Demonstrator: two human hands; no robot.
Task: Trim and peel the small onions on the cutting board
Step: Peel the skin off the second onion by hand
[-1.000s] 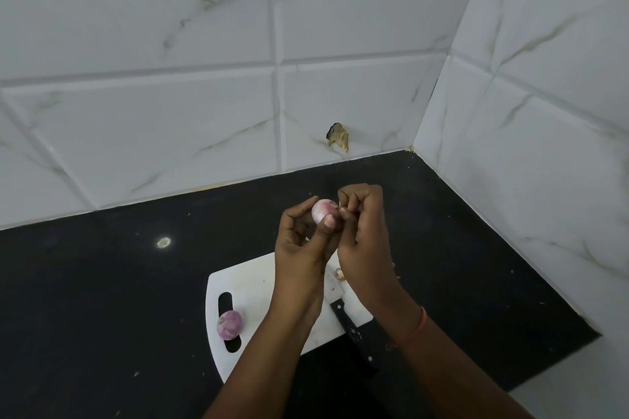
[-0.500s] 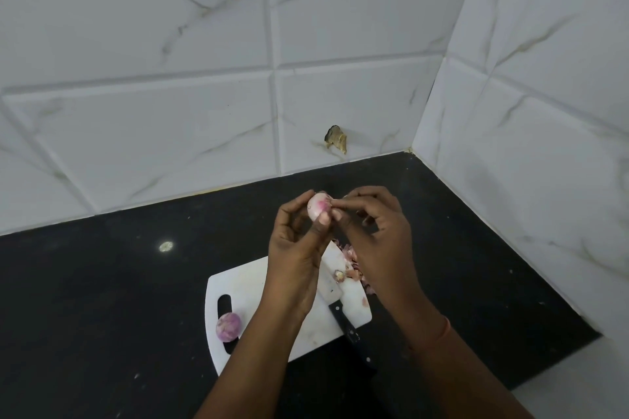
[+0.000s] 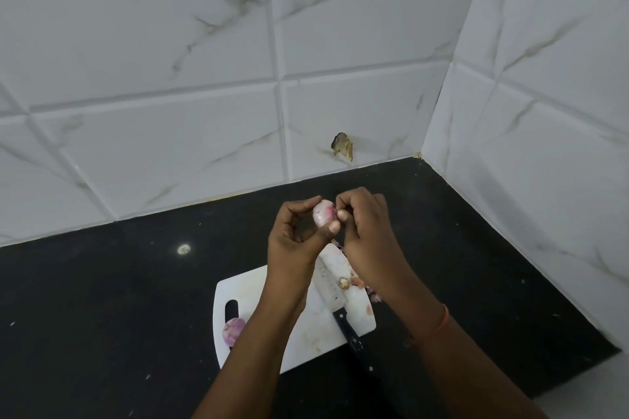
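Head view, held onion (image 3: 323, 213): raised above the surface, at 12 o'clock from the cutting board (image 3: 252, 286); skin mostly pale with pink patches.
Head view, left hand (image 3: 294, 238): fingers curled round the onion, forefinger on top, thumb tip pressed against its near side.
Head view, right hand (image 3: 366, 235): fingers bunched, tips pinching at the onion's 3 o'clock side; whether a strip of skin is caught cannot be told.
Head view, second onion (image 3: 233, 330): rests at the board's 9 o'clock edge beside the handle slot, purple skin on.
Head view, knife (image 3: 335, 299): lies on the board, blade toward 12 o'clock, black handle overhanging toward 5 o'clock.
Head view, peel scraps (image 3: 362, 284): at the board's 3 o'clock side, partly hidden by the right wrist.
Handling judgement: light, firm, rounded; bared flesh is probably slick. Grip across the trimmed ends; lift skin from a cut edge.
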